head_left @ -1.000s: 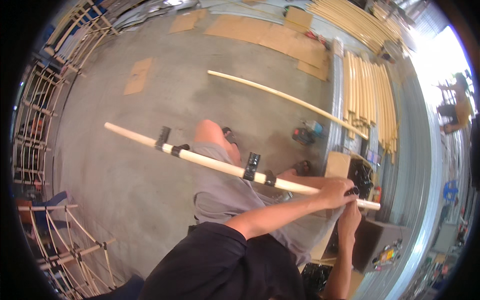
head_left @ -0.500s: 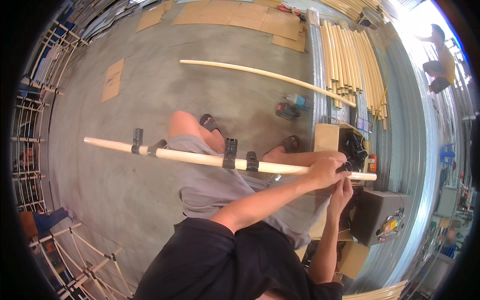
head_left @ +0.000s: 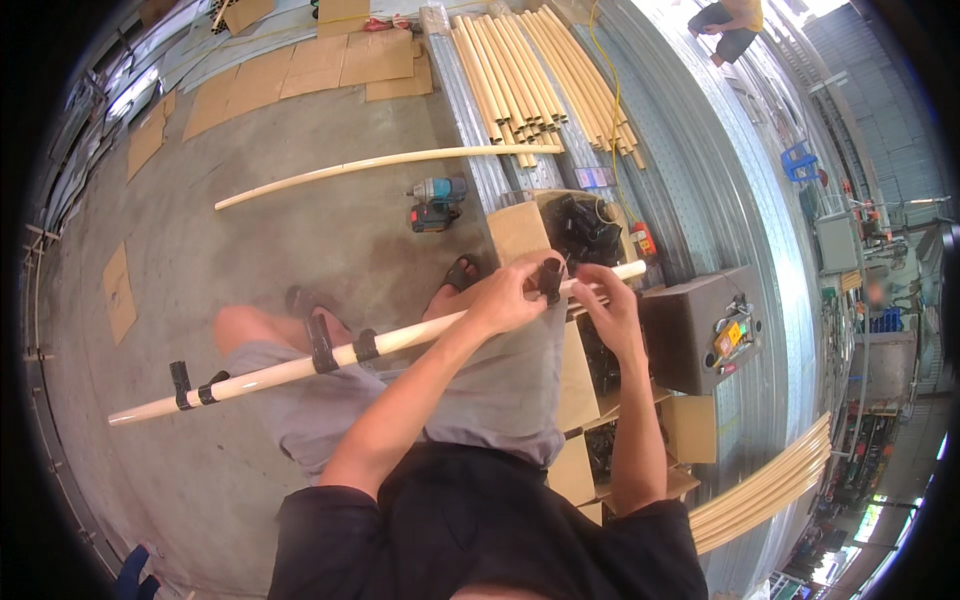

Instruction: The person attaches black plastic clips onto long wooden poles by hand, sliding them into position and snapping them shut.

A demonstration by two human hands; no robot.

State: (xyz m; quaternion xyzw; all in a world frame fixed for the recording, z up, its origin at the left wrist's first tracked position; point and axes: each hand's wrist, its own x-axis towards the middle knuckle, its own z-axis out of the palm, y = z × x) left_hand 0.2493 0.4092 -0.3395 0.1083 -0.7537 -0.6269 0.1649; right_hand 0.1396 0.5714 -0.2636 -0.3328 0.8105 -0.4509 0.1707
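Long cream pole [head_left: 420,332], slanting over lap, black clips [head_left: 322,345] attached

We can read no words, numbers or signs here. Any print on the yellow item [head_left: 731,339] on the dark box [head_left: 675,318], the teal drill [head_left: 440,189] or the red object [head_left: 643,238] is too small for us.

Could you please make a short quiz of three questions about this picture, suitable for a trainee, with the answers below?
1. How many black fittings sit on the held pole to the left of the left hand?
2. True or false: the teal power tool lies on the floor.
3. Which is nearer the pole's right end? a) the left hand b) the right hand

Key: 1. four; 2. true; 3. b
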